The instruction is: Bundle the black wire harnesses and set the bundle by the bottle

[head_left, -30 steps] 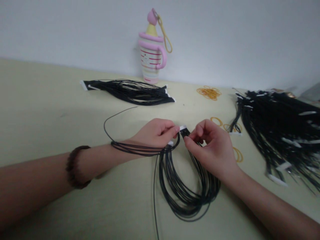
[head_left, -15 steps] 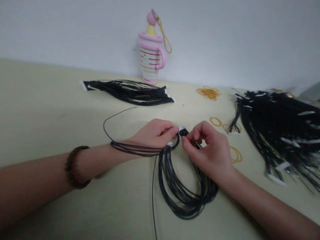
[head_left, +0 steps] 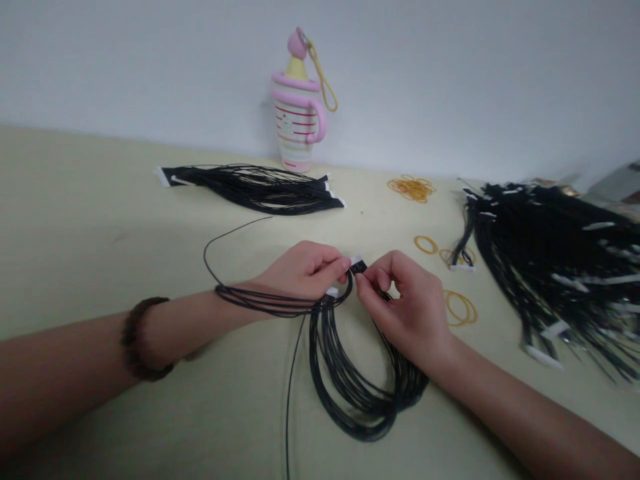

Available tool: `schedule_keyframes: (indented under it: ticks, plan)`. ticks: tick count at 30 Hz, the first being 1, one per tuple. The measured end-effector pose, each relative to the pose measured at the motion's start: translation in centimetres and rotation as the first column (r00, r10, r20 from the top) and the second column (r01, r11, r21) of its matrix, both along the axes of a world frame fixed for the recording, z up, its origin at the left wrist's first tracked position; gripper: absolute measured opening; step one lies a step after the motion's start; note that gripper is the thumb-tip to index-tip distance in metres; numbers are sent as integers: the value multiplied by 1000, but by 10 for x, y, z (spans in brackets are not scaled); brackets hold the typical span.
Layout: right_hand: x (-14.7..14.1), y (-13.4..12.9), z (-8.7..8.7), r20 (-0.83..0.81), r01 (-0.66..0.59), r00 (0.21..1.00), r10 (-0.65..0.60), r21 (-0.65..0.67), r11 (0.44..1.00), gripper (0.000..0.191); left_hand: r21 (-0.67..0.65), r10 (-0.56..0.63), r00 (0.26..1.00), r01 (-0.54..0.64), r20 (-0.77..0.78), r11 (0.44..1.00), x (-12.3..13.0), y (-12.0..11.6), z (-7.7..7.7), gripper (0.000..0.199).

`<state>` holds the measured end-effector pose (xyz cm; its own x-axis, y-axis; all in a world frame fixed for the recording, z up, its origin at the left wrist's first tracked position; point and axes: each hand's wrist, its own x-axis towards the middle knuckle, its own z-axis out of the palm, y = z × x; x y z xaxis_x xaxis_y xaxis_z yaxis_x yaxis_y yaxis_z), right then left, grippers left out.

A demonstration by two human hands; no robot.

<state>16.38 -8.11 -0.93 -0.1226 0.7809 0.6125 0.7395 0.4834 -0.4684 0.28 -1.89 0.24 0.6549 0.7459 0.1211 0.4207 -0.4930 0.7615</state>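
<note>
Pale green tabletop, white wall; left hand, right hand nearly together, seemingly pinching black wires.

Your left hand pinches a black wire harness near its white connector, your right hand gripping the wires just beside it. A beaded bracelet circles your left wrist; rubber bands and a larger harness pile lie right of your right hand on the desk.
</note>
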Motion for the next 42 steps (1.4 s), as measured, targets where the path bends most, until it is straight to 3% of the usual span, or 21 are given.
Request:
schedule_keyframes:
  ticks: [6,15,31,42]
  plan:
    - [-1,2,3,16,-8,1000,7,31,999,20,-35,43,999,-42,19,999,1,1,-1,34]
    - [-3,3,4,167,44,984,-56,73,996,15,-4,48,999,-48,-3,999,1,1,-2,33]
    - [-6,4,-9,112,-58,992,53,41,997,19,-34,69,997,-70,-26,997,4,-7,-2,33]
    - [0,12,-3,94,-27,995,20,79,997,23,-109,118,992,-113,40,988,3,0,-2,32]
